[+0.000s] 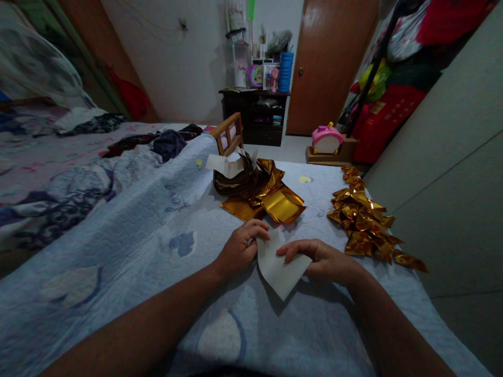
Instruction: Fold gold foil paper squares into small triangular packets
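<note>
A square sheet of paper [281, 275], its pale side up, is held between my two hands just above the bedspread. My left hand [241, 246] pinches its left corner between thumb and fingers. On the right, my right hand [324, 259] grips the opposite edge, with fingers on top and the thumb hidden underneath. Beyond the hands lies a fanned stack of gold foil sheets [251, 180], some showing pale backs. One shiny gold sheet [283, 203] sticks out of the stack toward me. A heap of folded gold foil pieces [359, 222] sits to the right.
A blue bedspread [157, 293] with heart shapes lies beneath everything. The folded pieces run along its right edge, beside a pale cabinet side [451, 209]. A wooden rail [230, 135] stands behind the stack. Rumpled clothes and bedding [102, 193] lie at left.
</note>
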`<state>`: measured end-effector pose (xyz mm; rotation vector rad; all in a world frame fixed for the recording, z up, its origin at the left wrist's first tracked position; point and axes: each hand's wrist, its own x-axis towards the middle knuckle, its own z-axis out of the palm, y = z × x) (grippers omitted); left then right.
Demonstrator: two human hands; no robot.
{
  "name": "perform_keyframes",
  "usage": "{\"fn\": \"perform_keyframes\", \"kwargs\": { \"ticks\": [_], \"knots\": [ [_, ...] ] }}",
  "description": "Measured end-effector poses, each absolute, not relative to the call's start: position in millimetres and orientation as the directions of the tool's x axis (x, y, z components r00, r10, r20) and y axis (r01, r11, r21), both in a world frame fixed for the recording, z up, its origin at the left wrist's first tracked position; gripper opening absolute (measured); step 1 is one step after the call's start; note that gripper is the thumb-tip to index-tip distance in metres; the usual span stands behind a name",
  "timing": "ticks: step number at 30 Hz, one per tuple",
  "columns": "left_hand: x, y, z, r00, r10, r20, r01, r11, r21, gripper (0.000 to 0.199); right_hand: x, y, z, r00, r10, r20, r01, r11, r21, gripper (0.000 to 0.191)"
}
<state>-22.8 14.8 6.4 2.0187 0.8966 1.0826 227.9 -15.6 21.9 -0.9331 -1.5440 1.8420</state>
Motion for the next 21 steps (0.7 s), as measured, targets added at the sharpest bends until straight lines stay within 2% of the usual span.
{"fn": "perform_keyframes", "kwargs": {
  "ticks": [5,10,16,21],
  "knots": [
    [-21,14,2,0.519,0.764,0.384,0.207,-0.548,0.810,0.033,228,-16,22,-0.620,0.770,-0.153,0.090,-0.124,-0.988,0.017],
    [-22,16,0,0.498,0.790,0.356,0.212,-0.510,0.834,0.031,227,-17,24,-0.632,0.762,-0.141,0.080,-0.116,-0.990,0.021],
    [-24,15,6,0.490,0.842,0.227,0.261,-0.390,0.883,0.030,226,-16,20,-0.611,0.782,-0.119,0.101,-0.072,-0.992,0.021],
    [-25,13,13,0.578,0.774,0.258,0.192,-0.437,0.879,0.026,226,-16,16,-0.585,0.794,-0.165,0.208,-0.050,-0.977,0.021]
  ]
}}
